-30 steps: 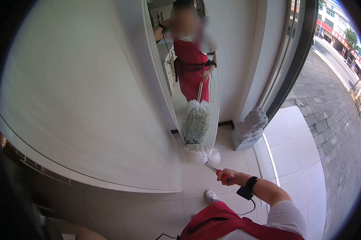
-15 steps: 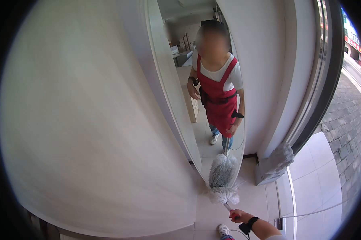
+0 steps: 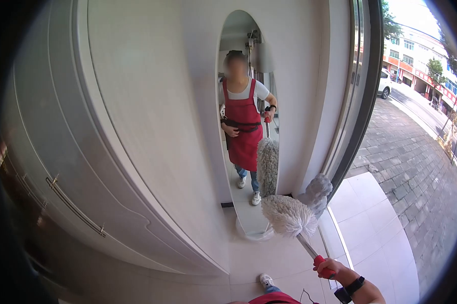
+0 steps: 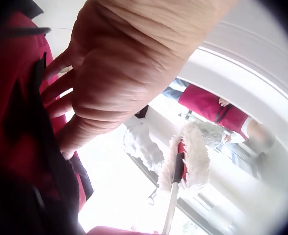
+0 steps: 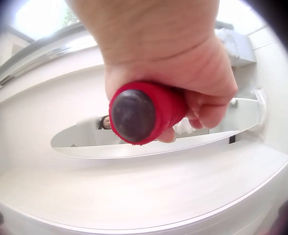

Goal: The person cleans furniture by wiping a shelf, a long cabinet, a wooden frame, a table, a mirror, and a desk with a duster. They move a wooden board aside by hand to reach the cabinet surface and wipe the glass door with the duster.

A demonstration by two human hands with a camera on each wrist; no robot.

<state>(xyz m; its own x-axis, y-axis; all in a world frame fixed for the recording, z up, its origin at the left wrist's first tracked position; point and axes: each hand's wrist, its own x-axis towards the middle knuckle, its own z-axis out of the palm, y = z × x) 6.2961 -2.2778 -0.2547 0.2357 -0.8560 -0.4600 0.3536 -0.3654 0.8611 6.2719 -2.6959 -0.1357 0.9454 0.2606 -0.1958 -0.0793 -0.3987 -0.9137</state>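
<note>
"Red handle [image 5: 171, 105], dark cap at its end: is that where the right hand [image 3: 332, 266] is?"

"Yes, fingers wrapped round it, with the metal shaft [image 3: 307, 246] running up to the pale, shaggy duster [image 3: 288, 215]."

"And the duster itself?"

"In front of the lower right part of the tall oval mirror [image 3: 248, 217], beside the grey figure [image 3: 319, 186] near the doorway. Its reflection shows just above it, so it must be close to the glass. Whether the strands touch, I can't tell."

"The left hand [image 4: 122, 71]?"

"At the waist, fingers loosely apart by the red apron [image 4: 18, 63] and black belt [image 4: 46, 134]. I see nothing held there."

"So which step is this?"

"Dusting the mirror, I'd judge, somewhere down its right-hand edge. I can't say how much is done."

"What does the next move ask for?"

"Probably light contact and a long stroke along the glass, the wrist steering the shaft. I'd mind the figure: a wide swing to the right could knock it."
</note>
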